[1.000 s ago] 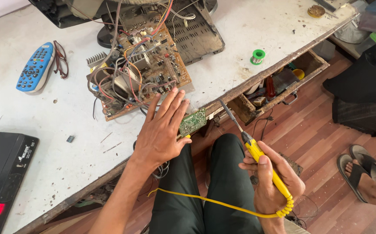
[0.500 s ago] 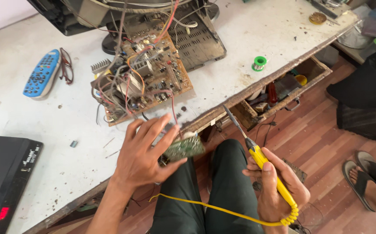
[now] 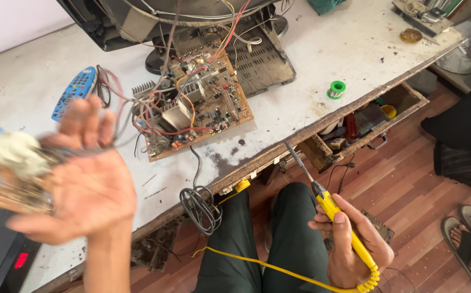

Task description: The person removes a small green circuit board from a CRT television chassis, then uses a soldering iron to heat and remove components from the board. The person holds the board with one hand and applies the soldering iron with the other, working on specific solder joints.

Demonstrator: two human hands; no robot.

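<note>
Since half a second ago the left hand (image 3: 86, 184) has swung up and out to the left with a small board (image 3: 7, 168), which now blurs against the open palm, fingers spread; whether it is truly gripped is hard to tell. Right hand (image 3: 352, 249) is closed round a yellow soldering iron (image 3: 327, 203), tip up just below the worktop's (image 3: 311, 70) front edge. A large board (image 3: 194, 111) lies mid-worktop, a remote (image 3: 74, 92) toward the left edge, a solder spool (image 3: 336, 88) toward the right edge.
</note>
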